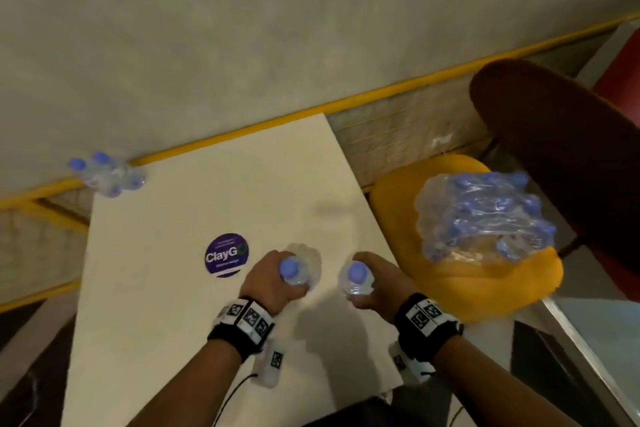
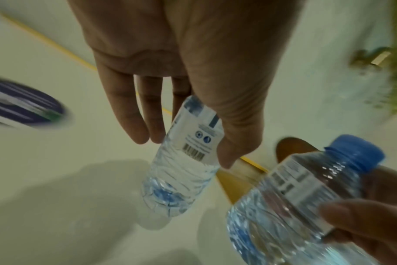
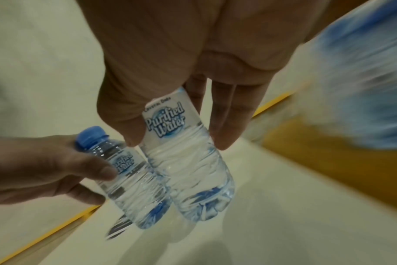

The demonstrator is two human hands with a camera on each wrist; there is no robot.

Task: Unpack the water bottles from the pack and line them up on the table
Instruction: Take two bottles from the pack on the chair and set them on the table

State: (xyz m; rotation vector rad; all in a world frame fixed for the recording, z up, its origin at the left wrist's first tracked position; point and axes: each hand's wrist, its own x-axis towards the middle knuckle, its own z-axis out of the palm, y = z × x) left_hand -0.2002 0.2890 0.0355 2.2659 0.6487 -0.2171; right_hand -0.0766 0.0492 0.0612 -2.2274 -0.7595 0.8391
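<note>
The pale cream rectangular surface (image 1: 180, 288) carries both hands near its near right edge, and just off that edge a torn clear plastic pack of blue-capped water bottles (image 1: 485, 215) sits on the round mustard-yellow seat of a chair (image 1: 460, 284), to the right of the right hand and apart from it. At the far left corner of the surface, well away from both hands, a small cluster of blue-capped clear bottles (image 1: 107, 175) stands close together. Nearer, a round dark purple sticker (image 1: 227, 255) lies flat just left of the left hand. The left hand (image 1: 272, 282) has its thumb and fingers curled round a small clear ribbed water bottle (image 2: 186, 166) with a white label, barcode side showing, its base held above the surface. The right hand (image 1: 379, 282) grips a second small clear bottle (image 3: 188, 161), whose label reads "Purified Water", thumb on one side and fingers on the other. The two bottles hang side by side, blue caps up, bases close together.
</note>
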